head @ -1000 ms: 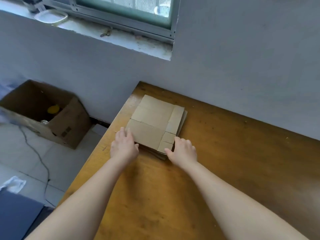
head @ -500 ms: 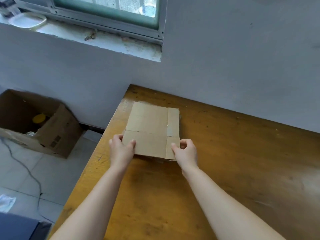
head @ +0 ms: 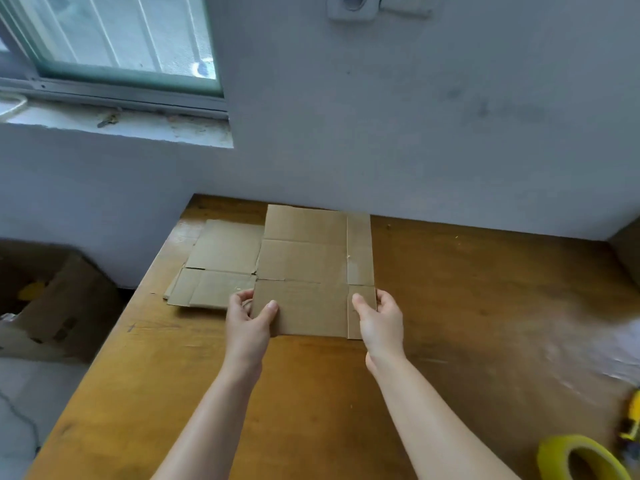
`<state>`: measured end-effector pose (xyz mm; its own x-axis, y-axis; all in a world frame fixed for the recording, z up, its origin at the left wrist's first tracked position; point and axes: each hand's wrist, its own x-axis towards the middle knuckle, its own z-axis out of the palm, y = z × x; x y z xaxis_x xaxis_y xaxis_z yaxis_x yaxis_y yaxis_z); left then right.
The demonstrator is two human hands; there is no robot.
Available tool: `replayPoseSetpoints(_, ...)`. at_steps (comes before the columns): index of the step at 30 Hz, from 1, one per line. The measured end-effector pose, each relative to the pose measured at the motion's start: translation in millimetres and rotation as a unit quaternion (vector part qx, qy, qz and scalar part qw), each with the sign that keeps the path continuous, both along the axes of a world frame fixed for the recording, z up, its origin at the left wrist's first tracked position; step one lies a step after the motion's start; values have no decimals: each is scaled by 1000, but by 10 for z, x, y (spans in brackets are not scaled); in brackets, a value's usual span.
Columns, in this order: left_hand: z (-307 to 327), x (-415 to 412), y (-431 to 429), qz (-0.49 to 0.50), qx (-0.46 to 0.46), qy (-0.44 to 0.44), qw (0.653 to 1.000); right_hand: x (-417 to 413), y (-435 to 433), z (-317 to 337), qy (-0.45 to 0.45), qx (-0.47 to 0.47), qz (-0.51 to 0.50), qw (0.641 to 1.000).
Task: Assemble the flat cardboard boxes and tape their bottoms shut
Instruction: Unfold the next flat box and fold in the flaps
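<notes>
The left hand and right hand each pinch a near corner of the flat cardboard box, whose long axis extends straight ahead of the grip, over the worktop.

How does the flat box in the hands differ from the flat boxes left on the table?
The held flat box is pinched at its near end by the left hand and right hand; the stack lies untouched on the table. The held flat box is one piece; the stack shows several layered edges. Both are brown, creased and flat.
</notes>
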<state>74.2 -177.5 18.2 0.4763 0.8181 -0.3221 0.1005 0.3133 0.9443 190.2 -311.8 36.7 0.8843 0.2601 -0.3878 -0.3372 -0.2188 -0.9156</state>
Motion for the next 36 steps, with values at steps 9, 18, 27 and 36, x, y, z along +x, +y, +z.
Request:
replayPoseSetpoints(9,134,527,-1755,-25,-2,4,1000,483,-1802,279,-37,-5,-17,999)
replayPoseSetpoints(18,191,1030,-2838,-117,18,83,989,788,-3014,505,-78,-3,-107,991)
replayPoseSetpoints(27,252,1429,-3448,-328,96,187,921,939,-3578,625,-120,23,-208,971)
replayPoseSetpoints(36,245,1845,-4382,-422,300,250,818,1349,-4387,717,-236,-80,-218,944)
